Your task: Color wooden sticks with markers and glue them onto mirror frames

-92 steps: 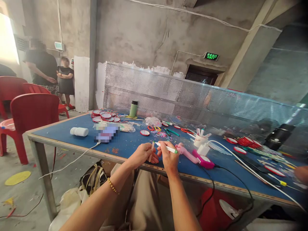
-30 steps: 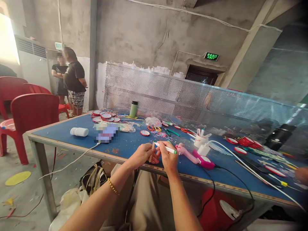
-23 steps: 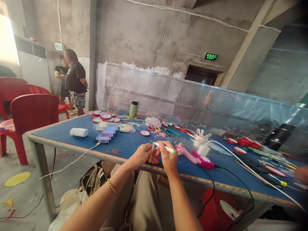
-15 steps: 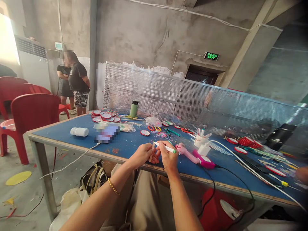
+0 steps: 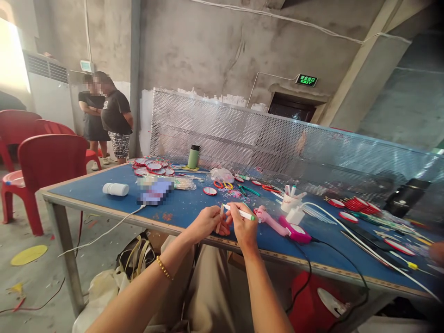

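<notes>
My left hand (image 5: 207,223) is closed on a thin wooden stick (image 5: 219,218), held upright over the front edge of the blue table (image 5: 104,199). My right hand (image 5: 243,226) grips a white marker with a green end (image 5: 239,212), its tip against the top of the stick. Both hands touch each other. A pink glue gun (image 5: 280,224) lies just right of my right hand.
On the table lie a white bottle (image 5: 115,188), red-rimmed discs (image 5: 152,167), a green flask (image 5: 193,157), scissors, a white cup with pens (image 5: 288,201) and cables. A perforated metal screen (image 5: 243,134) backs it. Red chairs (image 5: 45,162) stand left; two people (image 5: 104,115) stand beyond.
My hands stay almost still with stick and marker. The two people in the background have walked to the right, toward the table.
</notes>
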Action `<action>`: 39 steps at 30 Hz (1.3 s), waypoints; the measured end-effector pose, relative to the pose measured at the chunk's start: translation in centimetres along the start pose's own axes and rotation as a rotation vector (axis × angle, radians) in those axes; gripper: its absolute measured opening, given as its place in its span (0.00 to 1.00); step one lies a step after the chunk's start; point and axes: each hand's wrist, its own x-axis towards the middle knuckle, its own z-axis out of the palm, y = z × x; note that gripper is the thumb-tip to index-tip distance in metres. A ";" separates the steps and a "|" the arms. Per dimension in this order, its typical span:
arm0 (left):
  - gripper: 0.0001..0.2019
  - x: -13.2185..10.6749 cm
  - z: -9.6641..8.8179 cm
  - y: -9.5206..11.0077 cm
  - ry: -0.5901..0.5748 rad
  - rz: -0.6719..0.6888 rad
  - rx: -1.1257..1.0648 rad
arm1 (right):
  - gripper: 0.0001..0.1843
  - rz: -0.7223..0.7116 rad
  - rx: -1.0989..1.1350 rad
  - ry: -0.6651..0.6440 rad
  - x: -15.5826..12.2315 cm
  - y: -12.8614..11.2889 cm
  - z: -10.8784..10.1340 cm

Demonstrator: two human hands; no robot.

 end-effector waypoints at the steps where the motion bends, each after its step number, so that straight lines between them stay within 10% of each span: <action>1: 0.22 0.0 0.0 0.0 0.000 0.001 0.001 | 0.13 0.000 0.000 -0.001 0.0 0.0 0.0; 39: 0.23 0.0 0.0 0.2 0.004 -0.002 0.000 | 0.13 0.004 -0.008 0.011 0.1 -0.2 -0.1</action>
